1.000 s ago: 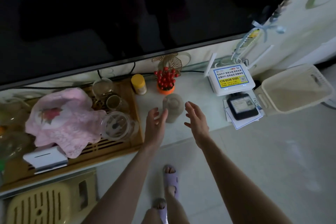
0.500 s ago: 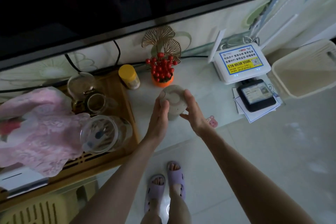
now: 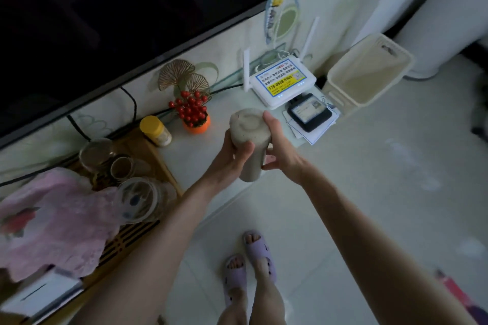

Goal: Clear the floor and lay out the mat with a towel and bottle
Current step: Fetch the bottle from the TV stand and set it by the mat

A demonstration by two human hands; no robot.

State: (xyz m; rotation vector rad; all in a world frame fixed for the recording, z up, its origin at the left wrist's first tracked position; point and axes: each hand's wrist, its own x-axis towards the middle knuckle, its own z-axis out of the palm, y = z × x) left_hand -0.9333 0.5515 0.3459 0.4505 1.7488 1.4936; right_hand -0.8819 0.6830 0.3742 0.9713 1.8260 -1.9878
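A pale grey bottle (image 3: pixel 250 137) with a round lid is held between both hands above the front edge of the low white TV stand (image 3: pixel 195 155). My left hand (image 3: pixel 233 153) wraps its left side with the thumb across the front. My right hand (image 3: pixel 278 148) presses against its right side, fingers reaching up to the lid. A pink lace cloth (image 3: pixel 52 221) lies on the wooden tea tray (image 3: pixel 148 145) at the left. A strip of pink at the bottom right corner (image 3: pixel 454 290) may be a mat; I cannot tell.
On the stand are a yellow-lidded jar (image 3: pixel 155 130), a red berry ornament (image 3: pixel 194 113), a white router (image 3: pixel 282 82), a black card device (image 3: pixel 309 112) on papers, and glass jars (image 3: pixel 137 200). A beige bin (image 3: pixel 369 74) stands to the right. A dark TV (image 3: pixel 105 21) hangs above.
My hands reached the bottle, closed on it from both sides, and lifted it off the stand toward me. The view tilted slightly.
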